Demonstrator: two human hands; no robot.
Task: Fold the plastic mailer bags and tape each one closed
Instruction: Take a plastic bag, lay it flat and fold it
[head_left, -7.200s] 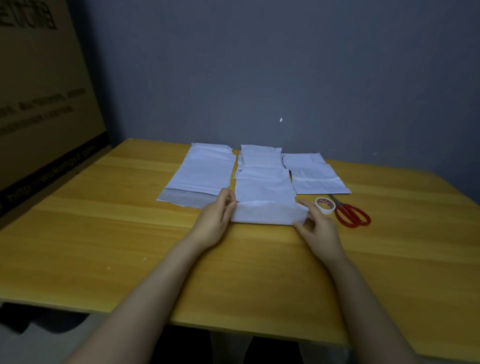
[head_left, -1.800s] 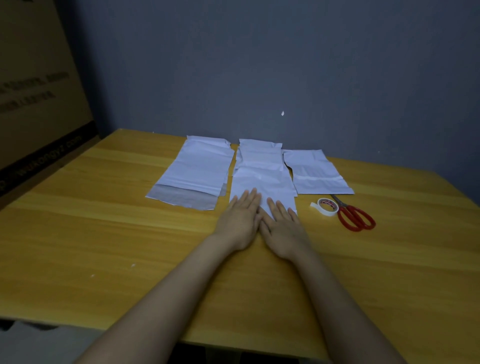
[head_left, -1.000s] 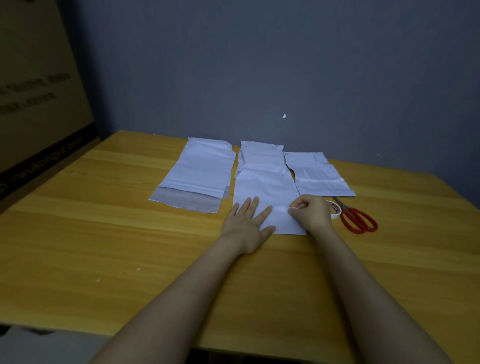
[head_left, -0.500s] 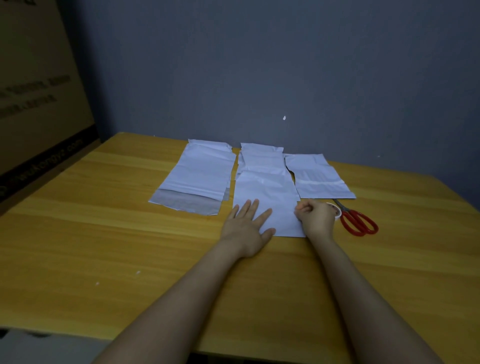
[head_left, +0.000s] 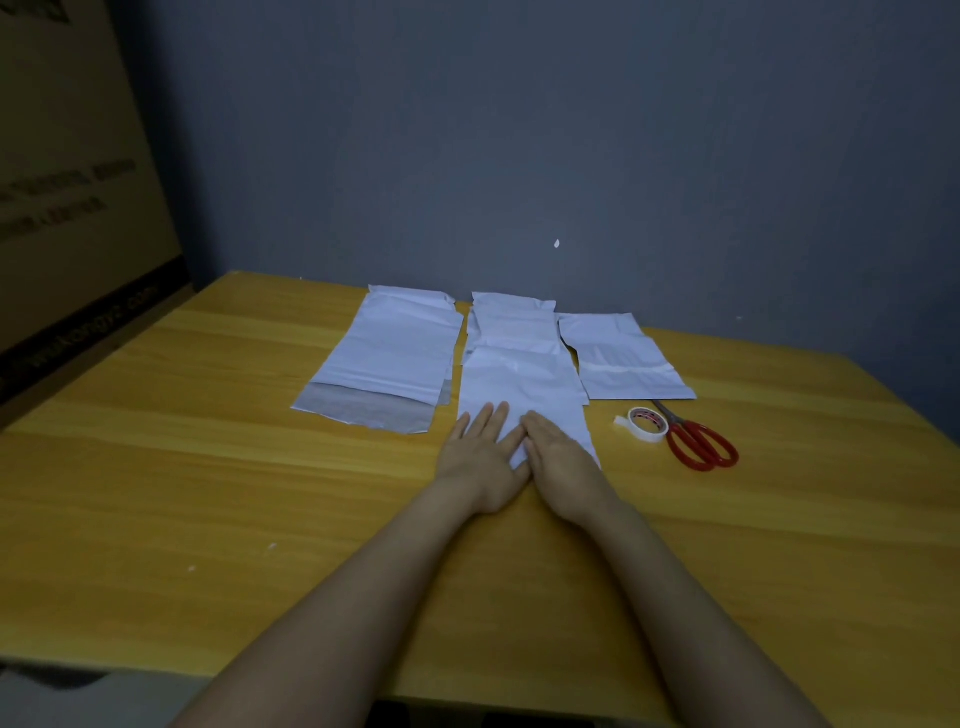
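Two bare forearms reach from the near edge across a yellow, wood-grain table (head_left: 208, 493). The left hand (head_left: 480, 460) and right hand (head_left: 561, 460) lie side by side, palms down and fingers straight. They press on the near end of the middle bag (head_left: 524, 384), and neither holds anything. The bag is thin, white, slightly glossy plastic, a long rectangle running away from the person, creased across its far part. The hands appear to be flattening a fold. No tape shows on this bag, so sealing it looks left to do.

Right of the hands sits a small white roll of tape (head_left: 647, 425) with a short end sticking out, just beside red-handled scissors (head_left: 698, 441).

The left bag (head_left: 387, 353) lies flat with a dull grey flap open at its near end, apparently not yet folded. The right bag (head_left: 618, 358) is shorter, with a pale band across it that may be tape; this cannot be told for sure.

A brown cardboard box (head_left: 67, 208) stands far left, against a plain grey wall (head_left: 571, 130).
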